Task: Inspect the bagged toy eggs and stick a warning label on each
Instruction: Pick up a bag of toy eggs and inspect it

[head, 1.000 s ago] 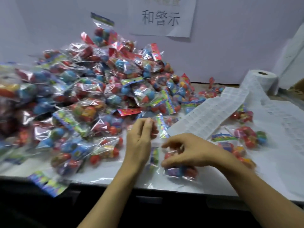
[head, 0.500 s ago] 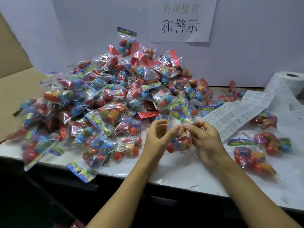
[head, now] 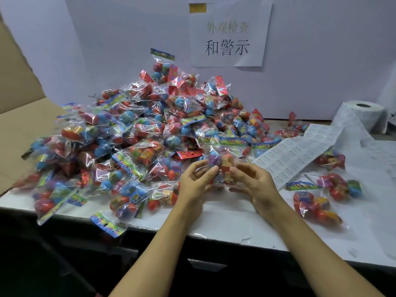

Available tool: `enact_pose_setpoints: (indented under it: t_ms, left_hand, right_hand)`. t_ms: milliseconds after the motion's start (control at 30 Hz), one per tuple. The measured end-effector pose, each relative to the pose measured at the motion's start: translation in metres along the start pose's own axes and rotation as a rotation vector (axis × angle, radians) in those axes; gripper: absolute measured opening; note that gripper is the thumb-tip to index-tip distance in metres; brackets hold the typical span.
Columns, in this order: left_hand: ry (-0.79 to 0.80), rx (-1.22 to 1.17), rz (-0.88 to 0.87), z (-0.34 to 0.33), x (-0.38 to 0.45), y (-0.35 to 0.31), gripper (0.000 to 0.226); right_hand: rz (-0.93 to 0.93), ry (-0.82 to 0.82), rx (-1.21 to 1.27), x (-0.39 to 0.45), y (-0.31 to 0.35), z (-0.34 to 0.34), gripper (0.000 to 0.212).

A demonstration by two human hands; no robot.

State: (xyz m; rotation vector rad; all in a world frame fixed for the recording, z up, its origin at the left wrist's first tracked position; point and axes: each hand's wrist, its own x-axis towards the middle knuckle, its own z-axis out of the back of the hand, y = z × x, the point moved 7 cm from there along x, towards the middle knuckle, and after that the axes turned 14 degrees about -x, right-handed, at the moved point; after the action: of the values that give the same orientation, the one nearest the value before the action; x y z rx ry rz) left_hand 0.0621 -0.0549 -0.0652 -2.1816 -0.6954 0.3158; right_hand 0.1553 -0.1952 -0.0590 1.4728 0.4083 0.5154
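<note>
One clear bag of toy eggs [head: 221, 160] is held upright above the table between both hands; purple and orange eggs show through it. My left hand [head: 196, 185] grips its left side and my right hand [head: 254, 183] grips its right side, fingers curled round the eggs. A large heap of bagged eggs [head: 139, 138] covers the table's left and middle. A strip of white warning labels [head: 295, 155] runs from a label roll [head: 362, 116] at the back right.
Three separate bags [head: 315, 207] lie on the white table [head: 225, 219] to the right of my hands. A cardboard flap [head: 19, 116] stands at the left. A paper sign [head: 229, 33] hangs on the back wall. The table's front edge is dark below.
Both hands lifted a bag off the table and now hold it upright between them, a little higher than half a second ago. The view has tilted up.
</note>
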Motion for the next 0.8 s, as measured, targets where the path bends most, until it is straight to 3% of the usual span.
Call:
enact_pose_setpoints:
  t_ms: [100,300,467,600,800]
  left_hand:
    - [0.030,-0.038,0.026,-0.001,0.001,0.000,0.034]
    - [0.131,-0.043,0.014,-0.003,0.003,0.006,0.057]
    - [0.134,-0.090,-0.010,-0.001,0.005,0.000,0.045]
    - [0.132,-0.096,-0.011,0.000,0.004,-0.001,0.048]
    - [0.115,-0.117,0.012,-0.001,0.006,0.002,0.055]
  right_hand:
    - [0.031,-0.026,0.028,-0.001,0.002,0.002,0.047]
    - [0.072,-0.064,0.100,0.001,0.008,0.004,0.050]
    - [0.074,0.030,0.164,0.001,0.009,-0.004,0.051]
    - [0.110,0.082,0.113,0.000,0.011,-0.006,0.032]
    - [0.083,0.028,0.062,0.003,0.009,-0.001,0.054]
